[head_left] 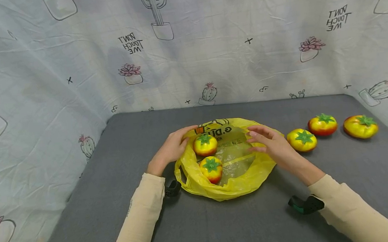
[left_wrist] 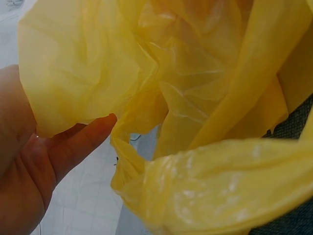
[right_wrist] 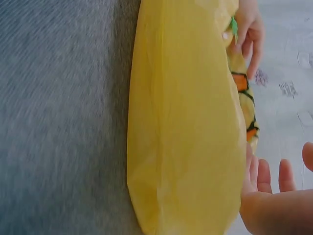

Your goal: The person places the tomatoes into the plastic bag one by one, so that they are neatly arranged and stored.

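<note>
A yellow plastic bag (head_left: 251, 183) lies with its mouth spread wide on the grey table. Two yellow-red toy tomatoes (head_left: 205, 145) with green leafy tops sit inside its left part. My left hand (head_left: 172, 148) rests at the bag's left rim, fingers fairly straight, beside the farther tomato. In the left wrist view, crumpled bag film (left_wrist: 205, 186) hides part of that hand. On the other side, my right hand (head_left: 274, 146) touches the right rim, its fingers apart and reaching over the opening. The right wrist view shows the bag's outer wall (right_wrist: 190, 122) and spread fingers above it.
Right of the bag are three more toy tomatoes: a near one (head_left: 302, 140) close to my right hand, a middle one (head_left: 322, 126) and a far-right one (head_left: 360, 127). A cactus-print cloth (head_left: 226, 56) hangs behind the grey table (head_left: 129, 138).
</note>
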### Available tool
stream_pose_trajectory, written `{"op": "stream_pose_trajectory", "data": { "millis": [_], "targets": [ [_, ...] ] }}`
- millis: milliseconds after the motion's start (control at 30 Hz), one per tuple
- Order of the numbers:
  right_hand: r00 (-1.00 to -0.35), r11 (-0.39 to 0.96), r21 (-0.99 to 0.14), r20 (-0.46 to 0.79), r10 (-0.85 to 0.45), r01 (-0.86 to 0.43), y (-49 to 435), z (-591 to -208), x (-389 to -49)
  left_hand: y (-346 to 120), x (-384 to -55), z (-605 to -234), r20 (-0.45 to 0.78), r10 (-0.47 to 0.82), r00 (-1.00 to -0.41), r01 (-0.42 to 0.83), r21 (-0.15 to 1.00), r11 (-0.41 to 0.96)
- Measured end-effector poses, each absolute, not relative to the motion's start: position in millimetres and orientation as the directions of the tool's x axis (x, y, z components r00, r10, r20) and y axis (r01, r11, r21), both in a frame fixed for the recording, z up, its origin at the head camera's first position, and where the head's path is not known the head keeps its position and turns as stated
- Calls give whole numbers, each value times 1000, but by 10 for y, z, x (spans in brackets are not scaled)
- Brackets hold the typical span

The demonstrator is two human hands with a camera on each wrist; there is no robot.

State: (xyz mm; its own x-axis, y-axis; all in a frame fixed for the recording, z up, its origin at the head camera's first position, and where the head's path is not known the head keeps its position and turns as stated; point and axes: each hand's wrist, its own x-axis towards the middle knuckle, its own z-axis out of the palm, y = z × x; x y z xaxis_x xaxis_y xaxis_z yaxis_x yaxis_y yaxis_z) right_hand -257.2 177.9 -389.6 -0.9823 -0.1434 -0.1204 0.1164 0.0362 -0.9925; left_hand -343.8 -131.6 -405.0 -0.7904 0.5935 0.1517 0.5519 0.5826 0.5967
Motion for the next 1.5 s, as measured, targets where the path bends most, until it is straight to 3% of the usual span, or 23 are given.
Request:
{"op": "stream_pose_trajectory", "data": {
  "millis": [300, 833, 1233, 1500],
  "targets": [
    [-989, -212, -971, -90, -120, 114, 2123, -3839, -2554, -1323, -3431, -4031, 169, 601, -781, 566, 598, 567],
    [-991, -344, -931, -100, -92, 126, 2668, -3839, -2411, -1333, -3437, -4023, 164, 602, -781, 563, 602, 567],
    [-997, -164, -986, -14, 78, 1, 3092, -3989, -2255, -1308, -3428, -4032, 136, 600, -789, 546, 602, 582],
    [-974, 13, -997, -72, 214, 77, 3360, -4158, -2197, -1313, -3419, -4014, 146, 603, -784, 554, 601, 576]
  ]
}}
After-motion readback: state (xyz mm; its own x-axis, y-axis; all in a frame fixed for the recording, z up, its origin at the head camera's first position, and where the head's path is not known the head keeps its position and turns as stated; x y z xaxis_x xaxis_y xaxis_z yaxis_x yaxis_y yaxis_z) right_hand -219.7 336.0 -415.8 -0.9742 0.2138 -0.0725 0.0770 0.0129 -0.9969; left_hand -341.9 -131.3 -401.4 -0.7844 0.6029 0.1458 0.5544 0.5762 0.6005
